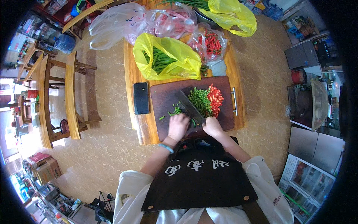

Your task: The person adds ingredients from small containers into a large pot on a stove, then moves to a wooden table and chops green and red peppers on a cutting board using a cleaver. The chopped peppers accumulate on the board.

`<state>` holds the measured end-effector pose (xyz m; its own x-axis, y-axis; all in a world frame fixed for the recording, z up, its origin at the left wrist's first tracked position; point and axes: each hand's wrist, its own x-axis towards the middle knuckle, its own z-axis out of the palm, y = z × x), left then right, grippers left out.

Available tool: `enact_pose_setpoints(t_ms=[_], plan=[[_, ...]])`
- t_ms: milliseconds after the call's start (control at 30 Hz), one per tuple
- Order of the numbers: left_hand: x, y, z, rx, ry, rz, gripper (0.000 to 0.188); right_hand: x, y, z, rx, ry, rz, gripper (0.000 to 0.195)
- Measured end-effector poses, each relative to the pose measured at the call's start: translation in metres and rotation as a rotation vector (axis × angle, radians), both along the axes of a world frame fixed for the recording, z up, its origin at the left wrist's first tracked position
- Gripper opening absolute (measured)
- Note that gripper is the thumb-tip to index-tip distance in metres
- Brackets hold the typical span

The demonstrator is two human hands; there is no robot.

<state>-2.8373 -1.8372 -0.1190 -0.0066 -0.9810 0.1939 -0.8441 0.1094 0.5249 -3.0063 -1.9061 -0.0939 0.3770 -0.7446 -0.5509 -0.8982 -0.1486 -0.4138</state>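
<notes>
My right hand (213, 127) grips the handle of a kitchen cleaver (191, 105), its broad dark blade slanting up and left across the cutting board (163, 98). Right of the blade lie heaps of chopped green pepper (202, 102) and chopped red chilli (216, 98), side by side and touching. My left hand (179, 126) is low over the board, fingers bent down and slightly blurred. Just beyond its fingertips lie larger green pepper pieces (175, 111). A curved green piece (193, 123) is between my hands. Whether the left fingers pinch anything is hidden.
A smartphone (141, 98) lies left of the board on the wooden table (130, 75). Behind the board are a yellow bag (179, 65) of long green vegetables, a clear bag of red chillies (214, 43) and a metal handle (235, 101) at the right. Wooden benches (73, 98) stand leftward.
</notes>
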Motion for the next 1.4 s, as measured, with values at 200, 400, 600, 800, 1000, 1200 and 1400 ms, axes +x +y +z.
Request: enact_pose_setpoints(t_ms=[200, 400, 600, 800, 1000, 1200, 1400], plan=[[-0.016, -0.009, -0.013, 0.032, -0.113, -0.105, 0.017, 0.001, -0.001, 0.005, -0.039, -0.023, -0.022, 0.02], [0.028, 0.003, 0.005, -0.06, 0.115, 0.415, 0.01, 0.0, -0.002, 0.004, -0.005, -0.001, -0.028, 0.021], [0.058, 0.033, -0.024, 0.014, 0.132, 0.445, 0.01, 0.003, -0.005, 0.013, 0.018, -0.002, 0.001, 0.02], [0.038, 0.021, -0.038, -0.025, 0.244, 0.349, 0.006, -0.001, 0.0, 0.002, -0.008, -0.025, -0.009, 0.02], [0.037, 0.024, -0.035, 0.024, 0.33, 0.525, 0.009, -0.002, 0.002, -0.003, -0.029, -0.043, -0.019, 0.02], [0.023, 0.009, -0.017, -0.021, 0.341, 0.335, 0.013, 0.0, 0.004, 0.003, -0.054, -0.056, -0.009, 0.02], [-0.003, 0.006, -0.011, -0.016, 0.186, 0.268, 0.061, 0.0, 0.01, 0.003, -0.051, -0.054, -0.016, 0.019]])
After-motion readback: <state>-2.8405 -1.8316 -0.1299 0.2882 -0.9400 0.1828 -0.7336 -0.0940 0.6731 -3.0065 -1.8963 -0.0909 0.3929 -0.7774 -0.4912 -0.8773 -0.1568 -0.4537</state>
